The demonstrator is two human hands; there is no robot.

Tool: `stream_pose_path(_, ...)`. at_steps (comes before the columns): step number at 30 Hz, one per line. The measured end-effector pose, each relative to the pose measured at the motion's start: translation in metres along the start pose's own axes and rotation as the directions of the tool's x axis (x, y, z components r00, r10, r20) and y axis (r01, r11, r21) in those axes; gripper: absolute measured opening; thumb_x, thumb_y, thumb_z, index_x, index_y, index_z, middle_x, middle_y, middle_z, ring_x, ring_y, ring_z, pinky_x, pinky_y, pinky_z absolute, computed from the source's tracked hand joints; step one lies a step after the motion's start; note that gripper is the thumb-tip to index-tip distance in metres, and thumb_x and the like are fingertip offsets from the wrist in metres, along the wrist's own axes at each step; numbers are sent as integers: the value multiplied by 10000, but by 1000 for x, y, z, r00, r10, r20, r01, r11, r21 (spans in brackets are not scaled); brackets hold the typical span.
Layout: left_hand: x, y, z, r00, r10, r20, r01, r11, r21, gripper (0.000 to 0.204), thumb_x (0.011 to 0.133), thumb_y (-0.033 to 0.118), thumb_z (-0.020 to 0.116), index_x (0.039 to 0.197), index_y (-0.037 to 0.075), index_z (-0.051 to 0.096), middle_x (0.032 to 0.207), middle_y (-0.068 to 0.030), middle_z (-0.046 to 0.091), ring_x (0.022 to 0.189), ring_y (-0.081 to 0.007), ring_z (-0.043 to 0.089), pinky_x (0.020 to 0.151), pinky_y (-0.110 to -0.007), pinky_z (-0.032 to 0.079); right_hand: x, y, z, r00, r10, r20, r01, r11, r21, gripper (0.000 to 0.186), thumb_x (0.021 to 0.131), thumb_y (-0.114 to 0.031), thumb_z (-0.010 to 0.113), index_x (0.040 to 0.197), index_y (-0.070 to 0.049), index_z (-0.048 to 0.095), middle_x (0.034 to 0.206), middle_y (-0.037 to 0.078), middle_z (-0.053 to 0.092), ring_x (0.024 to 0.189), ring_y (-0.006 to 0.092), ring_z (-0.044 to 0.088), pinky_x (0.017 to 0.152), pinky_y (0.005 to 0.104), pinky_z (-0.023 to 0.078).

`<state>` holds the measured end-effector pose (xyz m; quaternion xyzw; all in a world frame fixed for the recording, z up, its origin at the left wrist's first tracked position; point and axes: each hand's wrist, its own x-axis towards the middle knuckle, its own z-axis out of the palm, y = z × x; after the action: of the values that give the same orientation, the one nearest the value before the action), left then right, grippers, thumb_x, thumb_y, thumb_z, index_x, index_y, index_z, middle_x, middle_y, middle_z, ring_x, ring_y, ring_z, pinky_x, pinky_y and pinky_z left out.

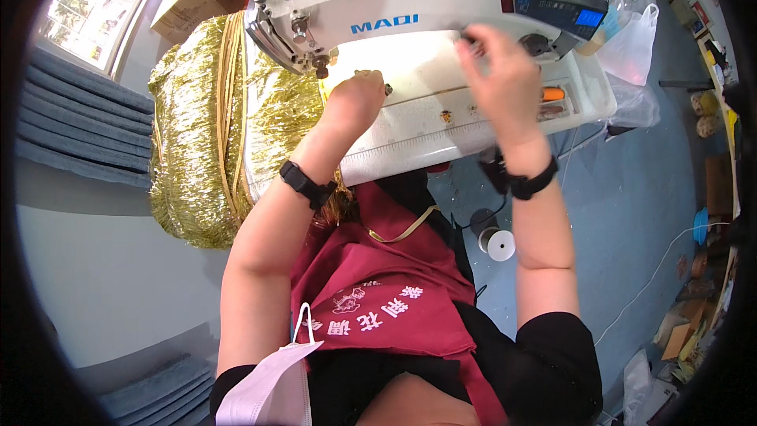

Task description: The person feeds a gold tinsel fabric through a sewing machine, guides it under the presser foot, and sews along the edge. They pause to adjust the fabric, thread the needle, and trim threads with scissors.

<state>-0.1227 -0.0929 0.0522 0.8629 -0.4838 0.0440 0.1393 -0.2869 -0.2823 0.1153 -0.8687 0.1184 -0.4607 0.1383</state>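
A white industrial sewing machine (441, 20) stands in front of me. My left hand (359, 101) is closed beside its needle end, fingers curled over the bed; what they hold, if anything, is hidden. My right hand (501, 75) is raised in front of the machine's arm, to the right; motion smears its fingers, and a dark spot shows by them. Gold tinsel fringe (288, 99) spreads left of the needle end. More tinsel in a thick bundle (189, 126) hangs over the left edge. A narrow gold ribbon (406, 226) lies across my maroon apron (371, 284).
An orange-handled tool (553, 94) lies at the right of the white machine bed (418, 134). A lit control panel (587, 17) sits on the machine's right end. Plastic bags (631, 47) are beyond it. Below, a white spool (500, 244) stands near a cable. Shelves with clutter line the far right.
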Motion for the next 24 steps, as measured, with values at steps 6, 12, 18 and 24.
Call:
stream_pose_path(6, -5, -3, -2, 964, 192, -187, -169, 977, 128, 105, 938, 166, 591, 892, 74, 613, 868, -112, 682, 783, -291, 708, 647, -408, 580, -71, 15, 73, 911, 205, 359, -228, 973, 25, 287, 934, -107, 648, 1216, -53, 642, 1137, 137, 639, 1050, 318, 644, 870, 424, 543)
stream_pose_path(12, 2, -9, 6, 993, 79, -90, -60, 979, 193, 158, 1019, 221, 557, 957, 86, 611, 888, -110, 668, 781, -326, 690, 665, -428, 572, -72, 22, 87, 953, 131, 275, -113, 990, -80, 354, 884, -34, 638, 1238, -41, 644, 1216, 120, 609, 1196, 312, 577, 1001, 456, 459)
stream_pose_path(18, -4, -10, 28, 993, -32, -115, 35, 999, 23, 140, 985, 177, 599, 948, 46, 628, 889, -148, 690, 764, -354, 679, 657, -439, 553, -75, 0, 81, 961, 23, 274, -91, 967, 237, 240, 853, -61, 726, 1090, -53, 687, 1151, 86, 654, 1098, 302, 627, 921, 429, 494)
stream_pose_path(24, -2, -1, 20, 974, -226, 9, 200, 842, -500, 99, 956, 82, 652, 919, -8, 663, 748, -119, 694, 650, -188, 664, 618, -333, 521, -74, -20, 95, 913, 198, 357, -375, 753, 540, 255, 807, -118, 814, 993, -37, 658, 979, 102, 660, 933, 305, 656, 821, 391, 536)
